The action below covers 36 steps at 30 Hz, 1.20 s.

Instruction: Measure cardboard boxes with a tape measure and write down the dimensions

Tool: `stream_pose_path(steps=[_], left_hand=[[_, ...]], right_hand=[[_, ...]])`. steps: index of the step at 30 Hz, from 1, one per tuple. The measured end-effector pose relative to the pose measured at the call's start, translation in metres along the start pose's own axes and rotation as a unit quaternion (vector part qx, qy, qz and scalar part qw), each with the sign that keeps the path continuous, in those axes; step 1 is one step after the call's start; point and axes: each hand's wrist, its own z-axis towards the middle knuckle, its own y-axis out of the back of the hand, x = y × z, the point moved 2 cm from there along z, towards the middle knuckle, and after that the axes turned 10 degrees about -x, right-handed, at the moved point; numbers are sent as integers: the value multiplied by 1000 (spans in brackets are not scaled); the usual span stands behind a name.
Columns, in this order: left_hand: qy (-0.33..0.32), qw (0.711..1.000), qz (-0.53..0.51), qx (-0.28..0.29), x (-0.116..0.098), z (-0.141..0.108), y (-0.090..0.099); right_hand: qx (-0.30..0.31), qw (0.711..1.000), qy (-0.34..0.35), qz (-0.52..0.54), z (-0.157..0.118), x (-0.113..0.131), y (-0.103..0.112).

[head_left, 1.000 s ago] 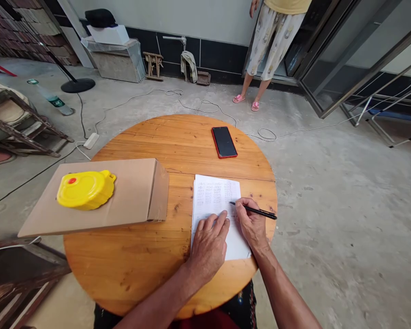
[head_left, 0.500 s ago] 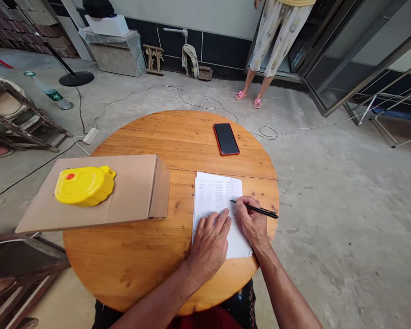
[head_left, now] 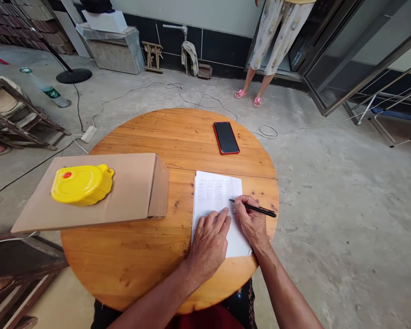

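Note:
White sheets of paper (head_left: 238, 240) with columns of small handwriting lie on the round wooden table (head_left: 137, 256). My left hand (head_left: 210, 240) rests flat on the lower left of the paper, fingers stretched out. In my right hand (head_left: 252, 221) is a black pen (head_left: 260, 209), pinched between thumb and fingers. The pen's tip is at the paper, by the rightmost column of writing; whether it touches cannot be made out. Beyond the paper lies a smartphone (head_left: 226, 138) with a red case and a dark screen.
On the table's left, a cardboard box (head_left: 130, 187) juts past the edge, with a yellow plastic case (head_left: 82, 185) on top. A person in pink sandals (head_left: 240, 93) stands beyond the table. Cables (head_left: 205, 104) trail over the floor, near a bottle (head_left: 51, 91).
The pen tip has shifted very slightly over the paper. My left hand stays in place. The whole view has moved a little.

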Motion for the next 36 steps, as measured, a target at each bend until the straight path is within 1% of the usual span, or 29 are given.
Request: stream_pose_path(steps=[4,9,17,24,31,36], left_hand=[[-1,1000,-1,-2,0,0,0],[-1,1000,0,0,1,0,-1],[0,1000,0,0,1,1,0],[2,1000,-3,6,0,0,0],[3,1000,-6,13,1,2,1],[-3,1000,-6,18,0,2,2]], right_hand=[[2,1000,9,-12,1,2,0],[-18,1000,10,-9,0,-2,-1],[-2,1000,7,3,-1,-4,-1],[-27,999,-10,15,-2,-6,1],[-33,999,-26,20,-3,-10,0],[-29,1000,-2,3,-1,-3,0]])
